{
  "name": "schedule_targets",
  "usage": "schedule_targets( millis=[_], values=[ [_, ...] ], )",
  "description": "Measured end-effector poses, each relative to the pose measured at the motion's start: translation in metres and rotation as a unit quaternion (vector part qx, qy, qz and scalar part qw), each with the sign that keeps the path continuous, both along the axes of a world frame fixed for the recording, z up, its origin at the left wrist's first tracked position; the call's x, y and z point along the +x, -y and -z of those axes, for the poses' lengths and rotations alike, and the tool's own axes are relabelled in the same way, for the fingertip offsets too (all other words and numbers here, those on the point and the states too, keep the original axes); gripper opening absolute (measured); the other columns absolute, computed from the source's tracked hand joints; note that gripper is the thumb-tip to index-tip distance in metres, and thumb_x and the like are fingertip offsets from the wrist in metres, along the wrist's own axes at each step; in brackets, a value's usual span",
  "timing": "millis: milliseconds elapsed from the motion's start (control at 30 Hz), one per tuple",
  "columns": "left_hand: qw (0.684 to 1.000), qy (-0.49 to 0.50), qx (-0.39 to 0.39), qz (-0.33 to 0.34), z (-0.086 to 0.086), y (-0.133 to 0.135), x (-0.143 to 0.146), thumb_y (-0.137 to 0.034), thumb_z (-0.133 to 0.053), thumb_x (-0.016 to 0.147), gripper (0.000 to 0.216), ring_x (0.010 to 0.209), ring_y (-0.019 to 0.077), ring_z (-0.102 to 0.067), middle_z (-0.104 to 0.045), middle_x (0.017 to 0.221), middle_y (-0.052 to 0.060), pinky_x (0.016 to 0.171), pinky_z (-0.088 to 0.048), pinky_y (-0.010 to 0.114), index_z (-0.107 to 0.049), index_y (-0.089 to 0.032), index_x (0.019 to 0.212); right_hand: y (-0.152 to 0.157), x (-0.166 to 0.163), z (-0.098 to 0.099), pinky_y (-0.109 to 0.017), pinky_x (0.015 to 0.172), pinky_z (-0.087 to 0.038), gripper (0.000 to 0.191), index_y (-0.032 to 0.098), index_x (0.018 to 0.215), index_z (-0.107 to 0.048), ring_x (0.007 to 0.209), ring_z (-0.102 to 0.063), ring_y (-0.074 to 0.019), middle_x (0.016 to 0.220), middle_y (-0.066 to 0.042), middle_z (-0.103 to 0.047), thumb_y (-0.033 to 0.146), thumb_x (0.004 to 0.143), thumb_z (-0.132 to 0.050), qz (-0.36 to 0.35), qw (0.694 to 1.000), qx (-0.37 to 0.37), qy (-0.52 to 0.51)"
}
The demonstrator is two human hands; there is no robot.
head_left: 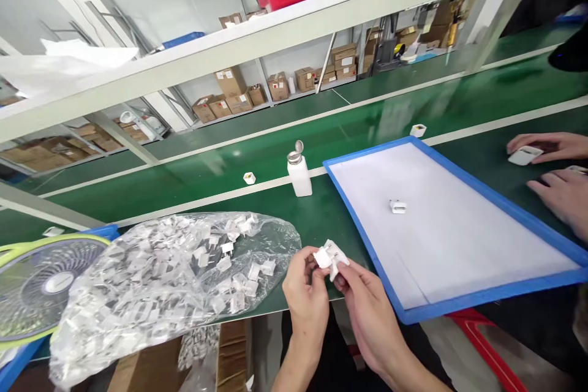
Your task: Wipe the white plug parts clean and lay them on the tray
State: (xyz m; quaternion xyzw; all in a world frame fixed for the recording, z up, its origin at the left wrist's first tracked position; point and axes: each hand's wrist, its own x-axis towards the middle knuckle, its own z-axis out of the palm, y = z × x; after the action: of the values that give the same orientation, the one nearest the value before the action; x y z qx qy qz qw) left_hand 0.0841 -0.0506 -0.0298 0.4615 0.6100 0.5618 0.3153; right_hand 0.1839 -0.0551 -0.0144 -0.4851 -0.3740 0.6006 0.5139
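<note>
In front of my body, over the bench edge, my left hand pinches a small white plastic plug piece between thumb and fingers. Close beside it, my right hand grips a larger white plastic housing. The two parts touch or overlap; whether they are joined I cannot tell. To the left lies a clear plastic bag full of similar white plug pieces. A blue-rimmed white tray sits to the right, with one white part on it.
A white dispenser bottle with its metal lid up stands behind my hands. Small white parts sit on the green belt. A fan is at the far left. Another person's hands hold white parts at right. A shelf beam crosses above.
</note>
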Motion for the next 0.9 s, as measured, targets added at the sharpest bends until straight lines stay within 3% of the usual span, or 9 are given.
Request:
schedule_targets(
  millis=[133,300,400,500,600,667,767,833,900],
  values=[
    [0.997,0.077,-0.021,-0.026,-0.007,-0.007,0.007,-0.014,-0.062,0.078,0.023,0.085,0.0188,-0.071,-0.073,0.092,0.004,0.077,-0.055,0.028,-0.064,-0.019,0.1,0.007,-0.002,0.01,-0.026,0.064,-0.046,0.036,0.017,0.104,-0.073,0.071,-0.051,-0.0165,0.077,-0.001,-0.056,0.044,0.101,-0.048,0.009,0.995,0.067,0.073],
    [0.971,0.229,-0.059,-0.045,-0.009,-0.013,0.011,-0.024,-0.073,0.075,0.023,0.08,0.0154,-0.067,-0.07,0.088,0.003,0.073,-0.051,0.024,-0.064,-0.018,0.095,0.004,0.0,0.026,-0.033,0.073,-0.049,0.036,0.021,0.125,-0.07,0.079,-0.055,-0.0207,0.085,-0.006,-0.062,0.03,0.103,-0.042,-0.014,0.96,0.222,0.168],
    [0.937,0.331,-0.105,-0.037,-0.009,-0.012,0.014,-0.022,-0.078,0.067,0.025,0.069,0.0119,-0.063,-0.067,0.078,-0.001,0.065,-0.048,0.021,-0.065,-0.016,0.088,-0.002,0.002,0.027,-0.042,0.088,-0.05,0.042,0.025,0.138,-0.062,0.095,-0.055,-0.0244,0.112,-0.009,-0.07,0.021,0.101,-0.042,-0.048,0.934,0.298,0.193],
    [0.913,0.377,-0.15,-0.025,-0.01,-0.009,0.018,-0.017,-0.078,0.061,0.02,0.061,0.0119,-0.061,-0.064,0.067,-0.002,0.058,-0.047,0.021,-0.065,-0.014,0.076,-0.008,0.004,0.019,-0.045,0.098,-0.048,0.046,0.028,0.141,-0.059,0.107,-0.053,-0.0251,0.135,-0.005,-0.065,0.017,0.099,-0.045,-0.095,0.917,0.332,0.201],
    [0.909,0.385,-0.159,-0.024,-0.009,-0.007,0.019,-0.015,-0.078,0.059,0.019,0.061,0.0135,-0.062,-0.065,0.065,-0.001,0.056,-0.048,0.021,-0.065,-0.013,0.073,-0.01,0.006,0.008,-0.041,0.094,-0.049,0.042,0.028,0.135,-0.064,0.103,-0.055,-0.0239,0.124,-0.006,-0.069,0.018,0.099,-0.046,-0.111,0.92,0.318,0.201],
    [0.908,0.395,-0.139,-0.025,-0.008,-0.009,0.015,-0.014,-0.08,0.059,0.022,0.068,0.0139,-0.065,-0.069,0.072,0.001,0.062,-0.051,0.021,-0.068,-0.013,0.079,-0.011,0.009,0.003,-0.034,0.081,-0.052,0.036,0.025,0.126,-0.069,0.09,-0.059,-0.0208,0.104,-0.006,-0.071,0.022,0.101,-0.045,-0.095,0.935,0.278,0.197],
    [0.91,0.402,-0.094,-0.043,-0.008,-0.013,0.006,-0.018,-0.086,0.062,0.03,0.073,0.0113,-0.066,-0.072,0.083,0.004,0.071,-0.054,0.02,-0.071,-0.012,0.087,-0.016,0.015,0.0,-0.025,0.055,-0.043,0.037,0.016,0.098,-0.072,0.063,-0.053,-0.0145,0.071,-0.001,-0.058,0.032,0.105,-0.039,-0.035,0.962,0.192,0.191],
    [0.913,0.394,-0.083,-0.061,-0.007,-0.015,-0.002,-0.02,-0.09,0.062,0.034,0.071,0.0094,-0.065,-0.072,0.084,0.004,0.072,-0.055,0.019,-0.072,-0.012,0.089,-0.024,0.021,0.0,-0.023,0.049,-0.035,0.043,0.015,0.08,-0.065,0.056,-0.045,-0.0121,0.062,0.003,-0.049,0.036,0.105,-0.038,0.0,0.97,0.152,0.189],
    [0.917,0.384,-0.081,-0.072,-0.007,-0.017,-0.009,-0.021,-0.091,0.063,0.035,0.071,0.0091,-0.066,-0.073,0.086,0.004,0.072,-0.056,0.019,-0.072,-0.013,0.092,-0.033,0.027,-0.002,-0.023,0.048,-0.032,0.042,0.016,0.075,-0.061,0.056,-0.042,-0.0113,0.061,0.004,-0.046,0.036,0.104,-0.039,0.016,0.971,0.14,0.192]
  ],
)
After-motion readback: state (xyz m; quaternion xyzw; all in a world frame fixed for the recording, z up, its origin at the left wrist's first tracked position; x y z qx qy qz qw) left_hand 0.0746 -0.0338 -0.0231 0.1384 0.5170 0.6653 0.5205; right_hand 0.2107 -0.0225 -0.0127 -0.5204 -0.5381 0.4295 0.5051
